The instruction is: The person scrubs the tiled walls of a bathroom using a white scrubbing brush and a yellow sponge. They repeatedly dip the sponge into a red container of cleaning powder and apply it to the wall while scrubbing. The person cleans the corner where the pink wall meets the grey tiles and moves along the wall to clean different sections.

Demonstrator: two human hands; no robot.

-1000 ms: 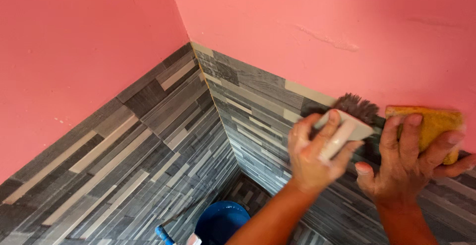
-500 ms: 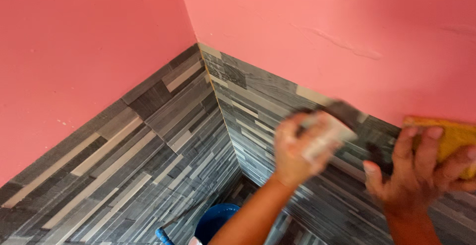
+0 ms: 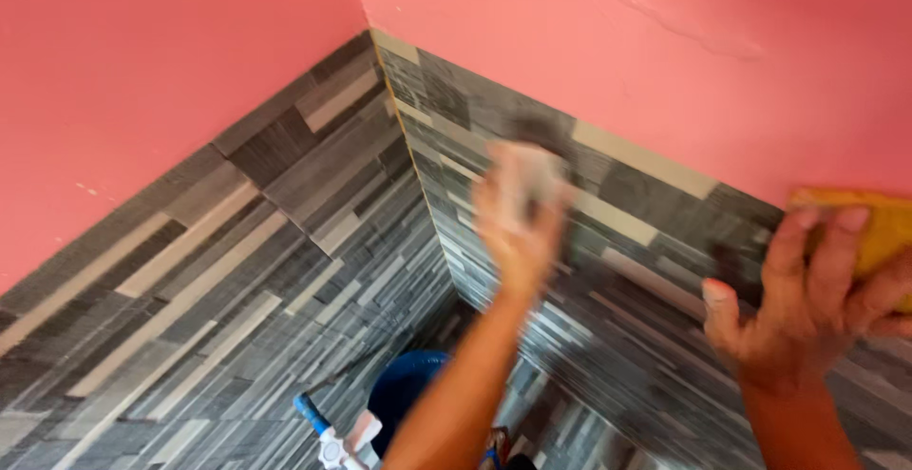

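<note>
Two hands are up against the grey tiled wall (image 3: 285, 242) near the corner, below the pink paint (image 3: 570, 42). The left hand (image 3: 518, 213) is raised on a forearm that rises steeply from the bottom edge, wrist straight, fingers curled around a pale tool (image 3: 527, 175) with a dark blurred end showing above the knuckles, pressed to the tiles of the right-hand wall just beside the corner. It is smeared with motion, so the tool's exact shape is hard to tell; what shows of it runs upward and slightly right, dark end uppermost, toward the top row of tiles. The right hand (image 3: 807, 289) is well apart from it, at the right edge, palm to the wall with fingers spread and pointing up and right. Its fingertips clamp a yellow sponge (image 3: 883, 228) flat against the wall right where tile meets paint. The sponge's long side lies roughly level, running off the picture's edge. Down between the arms, a blue bucket (image 3: 404, 394) sits on the floor in the corner, with a blue-and-white handle (image 3: 328, 432) just beside it.
</note>
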